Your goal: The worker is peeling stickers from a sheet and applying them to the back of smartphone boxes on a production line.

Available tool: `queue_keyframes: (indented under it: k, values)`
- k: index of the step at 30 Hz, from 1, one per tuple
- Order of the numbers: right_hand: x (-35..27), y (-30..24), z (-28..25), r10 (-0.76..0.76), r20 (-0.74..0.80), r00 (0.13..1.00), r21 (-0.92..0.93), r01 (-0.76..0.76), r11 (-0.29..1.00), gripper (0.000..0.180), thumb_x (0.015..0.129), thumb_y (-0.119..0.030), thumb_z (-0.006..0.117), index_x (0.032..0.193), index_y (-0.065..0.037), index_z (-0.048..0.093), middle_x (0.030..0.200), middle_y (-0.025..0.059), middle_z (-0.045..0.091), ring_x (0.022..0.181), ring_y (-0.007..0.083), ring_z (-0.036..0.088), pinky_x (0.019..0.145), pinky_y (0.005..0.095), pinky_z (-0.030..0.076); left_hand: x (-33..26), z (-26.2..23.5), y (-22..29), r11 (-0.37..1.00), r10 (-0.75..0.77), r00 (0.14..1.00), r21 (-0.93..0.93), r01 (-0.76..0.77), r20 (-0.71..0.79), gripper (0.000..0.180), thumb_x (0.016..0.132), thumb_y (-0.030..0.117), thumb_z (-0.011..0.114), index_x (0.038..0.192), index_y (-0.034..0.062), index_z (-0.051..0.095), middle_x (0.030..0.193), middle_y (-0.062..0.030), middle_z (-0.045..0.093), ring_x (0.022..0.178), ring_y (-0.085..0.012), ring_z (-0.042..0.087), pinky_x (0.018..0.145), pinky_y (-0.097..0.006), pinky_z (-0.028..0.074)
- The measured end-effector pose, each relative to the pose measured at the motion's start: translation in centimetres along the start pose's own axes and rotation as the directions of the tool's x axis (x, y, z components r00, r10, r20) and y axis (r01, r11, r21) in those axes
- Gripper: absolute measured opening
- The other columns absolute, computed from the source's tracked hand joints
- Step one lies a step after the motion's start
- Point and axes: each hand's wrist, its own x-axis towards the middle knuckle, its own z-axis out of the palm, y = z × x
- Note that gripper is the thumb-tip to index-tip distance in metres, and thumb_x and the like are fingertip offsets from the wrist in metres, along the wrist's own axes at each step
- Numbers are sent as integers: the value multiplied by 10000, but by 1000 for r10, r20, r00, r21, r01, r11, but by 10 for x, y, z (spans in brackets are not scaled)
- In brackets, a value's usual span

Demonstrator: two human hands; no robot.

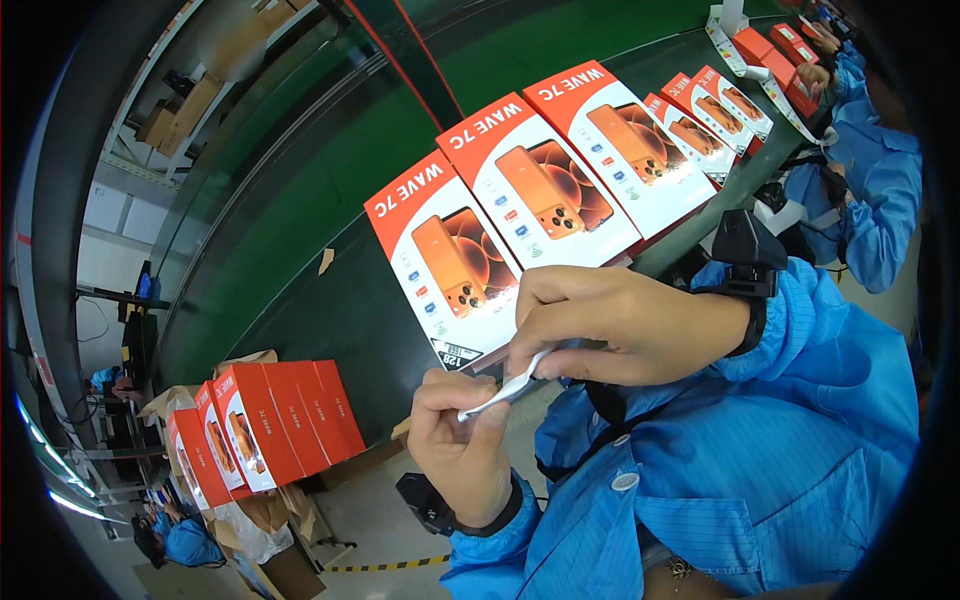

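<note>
My left hand (455,440) and my right hand (630,325) are close together in front of my chest. Both pinch a thin, twisted white strip (512,388) stretched between them; whether it is paper, plastic or cable is unclear. Just beyond my fingers stand three red and white phone boxes (448,255) side by side, each printed with an orange phone. The nearest of them lies right behind my left fingertips. A dark band with a black device circles each wrist.
The boxes rest on a dark green bench (300,330). Smaller-looking phone boxes (735,100) continue to the right, near a co-worker in blue (860,170) and a white label strip (740,62). A stack of red boxes (290,420) sits at lower left, by an opened carton (275,560).
</note>
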Motion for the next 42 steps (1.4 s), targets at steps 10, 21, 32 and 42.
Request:
queue_keyframes:
  k: [10, 21, 32, 42]
  values:
    - [-11, 15, -13, -313, 66, 947, -588, 291, 755, 140, 692, -109, 568, 785, -19, 516, 768, 91, 441, 716, 231, 475, 621, 317, 402, -5, 23, -16, 985, 103, 984, 149, -81, -143, 133, 802, 75, 523, 785, 20, 402, 757, -30, 402, 728, -103, 421, 711, -238, 343]
    - [-22, 23, -13, -477, -49, 877, -648, 336, 684, 109, 696, -103, 585, 781, -51, 541, 823, 39, 493, 715, 208, 482, 642, 298, 399, -8, 45, -17, 998, 0, 956, 58, 18, -295, 135, 684, -41, 500, 739, 37, 405, 700, -19, 370, 670, -108, 343, 665, -224, 298]
    - [22, 3, -84, 174, 250, 953, -336, -84, 938, 100, 774, -121, 509, 753, -33, 466, 669, 55, 482, 627, 157, 480, 580, 269, 394, -14, 43, -45, 863, 121, 932, 427, -268, 341, 174, 651, -22, 612, 806, 36, 559, 861, -108, 513, 690, -183, 504, 594, -258, 415]
    - [50, 39, -58, 349, 459, 817, -345, -198, 917, 70, 756, -72, 457, 704, -25, 451, 581, 47, 429, 525, 130, 404, 512, 260, 343, -2, 71, -77, 692, 161, 906, 610, -386, 391, 116, 686, -16, 575, 766, 16, 496, 1174, -266, 419, 833, -308, 581, 660, -303, 462]
